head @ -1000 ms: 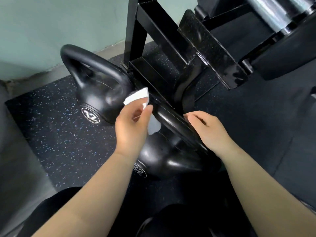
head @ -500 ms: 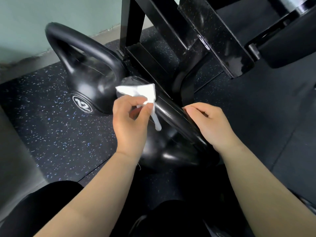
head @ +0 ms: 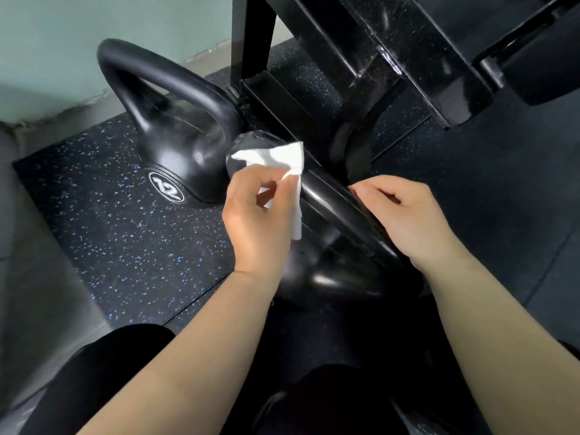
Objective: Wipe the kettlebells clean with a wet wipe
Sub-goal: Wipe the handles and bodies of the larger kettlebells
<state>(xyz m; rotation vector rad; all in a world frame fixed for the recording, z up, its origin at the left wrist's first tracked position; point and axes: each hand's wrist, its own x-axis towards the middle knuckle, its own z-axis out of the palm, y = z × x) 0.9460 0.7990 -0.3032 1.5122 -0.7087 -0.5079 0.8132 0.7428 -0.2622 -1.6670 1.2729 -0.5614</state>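
The speckled rubber mat (head: 125, 246) carried a black steel frame (head: 408, 58). The far kettlebell (head: 182, 146), marked "12", stood upright. The right hand (head: 408, 221) curled round the near kettlebell (head: 339, 277) handle. The left hand (head: 254, 221) pinched the white wet wipe (head: 276, 158) at that handle's far end.

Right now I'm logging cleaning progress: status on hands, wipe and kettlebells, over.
Left hand pinches wet wipe at handle of near kettlebell. Right hand grips same handle. 12 kettlebell beside it, untouched. Rack frame close behind, not blocking.
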